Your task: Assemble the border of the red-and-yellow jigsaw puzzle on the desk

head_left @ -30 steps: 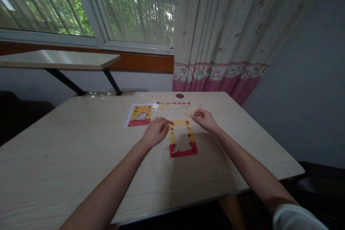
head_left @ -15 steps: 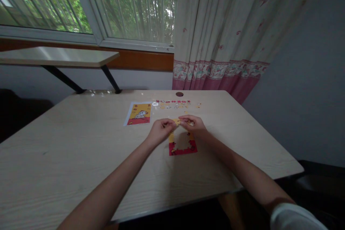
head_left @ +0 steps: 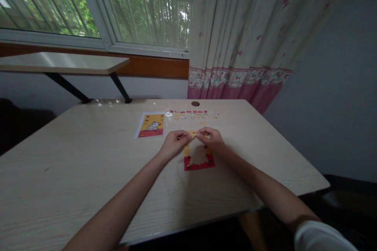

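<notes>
Toward the far edge of the table (head_left: 73, 172), a little right of its middle, I have both hands meeting over the top border of the puzzle frame (head_left: 199, 161). My left hand (head_left: 173, 144) comes in from the near left with its fingers curled, fingertips pressed together toward the right. My right hand (head_left: 211, 139) mirrors it from the other side, fingers bunched and pointing left. Between the two sets of fingertips I can see a small yellow puzzle piece (head_left: 193, 134), and both hands seem to pinch it from either end; it is too small for me to say how firmly each one grips. The piece sits right at the frame's top edge, touching or just above it, I cannot tell which.

The frame itself lies flat, yellow along its sides and red along the bottom, with its middle unfilled and the table showing through.

Just beyond my hands, nearer the far edge, a row of loose pieces (head_left: 190, 115) is spread out in a line. To the left of that row lies the reference picture (head_left: 150, 124), a small sheet with a white animal on yellow and red. A round hole (head_left: 194, 103) sits in the table at its far edge.
</notes>
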`<state>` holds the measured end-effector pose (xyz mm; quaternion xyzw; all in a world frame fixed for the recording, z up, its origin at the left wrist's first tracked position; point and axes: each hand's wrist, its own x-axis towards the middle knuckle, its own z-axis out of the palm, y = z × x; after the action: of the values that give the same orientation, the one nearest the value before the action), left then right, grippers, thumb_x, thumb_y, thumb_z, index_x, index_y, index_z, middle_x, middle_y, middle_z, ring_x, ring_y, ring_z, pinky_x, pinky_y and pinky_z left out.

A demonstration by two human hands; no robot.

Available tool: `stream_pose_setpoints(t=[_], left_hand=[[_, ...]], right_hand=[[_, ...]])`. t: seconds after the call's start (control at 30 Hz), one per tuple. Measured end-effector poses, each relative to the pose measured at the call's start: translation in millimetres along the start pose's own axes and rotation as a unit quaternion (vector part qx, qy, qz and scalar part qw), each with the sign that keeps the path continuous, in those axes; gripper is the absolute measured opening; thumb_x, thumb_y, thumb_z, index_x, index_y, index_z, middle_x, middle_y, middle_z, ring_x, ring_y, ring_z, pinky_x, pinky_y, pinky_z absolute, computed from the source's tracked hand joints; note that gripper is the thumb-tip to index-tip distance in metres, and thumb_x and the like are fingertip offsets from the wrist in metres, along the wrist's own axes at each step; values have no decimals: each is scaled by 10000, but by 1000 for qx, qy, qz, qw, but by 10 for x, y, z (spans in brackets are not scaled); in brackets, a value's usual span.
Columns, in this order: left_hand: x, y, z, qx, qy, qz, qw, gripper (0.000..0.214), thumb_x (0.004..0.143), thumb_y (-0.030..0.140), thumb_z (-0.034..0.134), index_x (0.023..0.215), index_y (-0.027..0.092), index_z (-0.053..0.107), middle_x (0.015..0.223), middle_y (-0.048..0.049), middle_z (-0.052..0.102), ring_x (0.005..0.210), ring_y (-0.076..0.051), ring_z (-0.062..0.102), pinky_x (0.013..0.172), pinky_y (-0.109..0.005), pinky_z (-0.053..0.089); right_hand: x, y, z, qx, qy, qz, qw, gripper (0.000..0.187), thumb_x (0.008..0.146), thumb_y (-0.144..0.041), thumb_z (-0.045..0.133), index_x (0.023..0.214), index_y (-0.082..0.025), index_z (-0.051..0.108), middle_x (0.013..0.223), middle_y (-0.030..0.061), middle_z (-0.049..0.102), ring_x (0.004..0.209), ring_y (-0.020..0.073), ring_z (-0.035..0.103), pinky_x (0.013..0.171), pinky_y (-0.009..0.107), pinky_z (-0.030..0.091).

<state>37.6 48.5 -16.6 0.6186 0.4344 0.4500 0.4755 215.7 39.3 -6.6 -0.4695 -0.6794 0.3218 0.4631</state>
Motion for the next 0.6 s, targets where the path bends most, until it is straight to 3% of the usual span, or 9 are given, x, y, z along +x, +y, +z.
stream_pose_setpoints(t=[0.23, 0.33, 0.4, 0.5, 0.6], left_hand=[[-3, -21, 6, 43, -11, 10, 999, 283, 689, 390, 637, 715, 112, 687, 607, -47, 649, 528, -129, 544, 516, -236, 405], [22, 12, -103, 124, -9, 41, 991, 258, 736, 356, 595, 778, 125, 702, 719, -75, 684, 649, -170, 597, 614, -279, 453], [46, 38, -228, 223, -4, 93, 970, 222, 771, 315, 568, 815, 150, 710, 822, -81, 693, 790, -199, 609, 737, -321, 457], [80, 22, -407, 343, -14, 148, 928, 227, 791, 306, 560, 895, 165, 704, 903, -85, 676, 879, -225, 588, 840, -380, 420], [87, -40, -480, 405, -38, 162, 899, 251, 806, 309, 556, 975, 175, 684, 939, -81, 653, 899, -229, 570, 858, -400, 408]], right_hand=[[27, 56, 80, 50, 16, 25, 998, 218, 687, -383, 638, 723, -168, 640, 670, 22, 647, 621, 120, 580, 603, 241, 463], [97, 103, 101, 88, 13, 52, 995, 238, 667, -391, 648, 717, -159, 628, 668, 31, 653, 601, 120, 586, 574, 235, 458], [154, 107, 78, 82, -11, 69, 994, 226, 676, -369, 642, 728, -150, 629, 686, 39, 661, 617, 123, 597, 578, 233, 457], [238, 73, 5, -5, -79, 57, 995, 183, 721, -312, 620, 758, -136, 651, 709, 43, 665, 643, 120, 595, 599, 226, 444], [318, 24, -62, -147, -150, 4, 978, 145, 778, -241, 575, 783, -133, 671, 722, 38, 661, 657, 113, 574, 626, 221, 413]])
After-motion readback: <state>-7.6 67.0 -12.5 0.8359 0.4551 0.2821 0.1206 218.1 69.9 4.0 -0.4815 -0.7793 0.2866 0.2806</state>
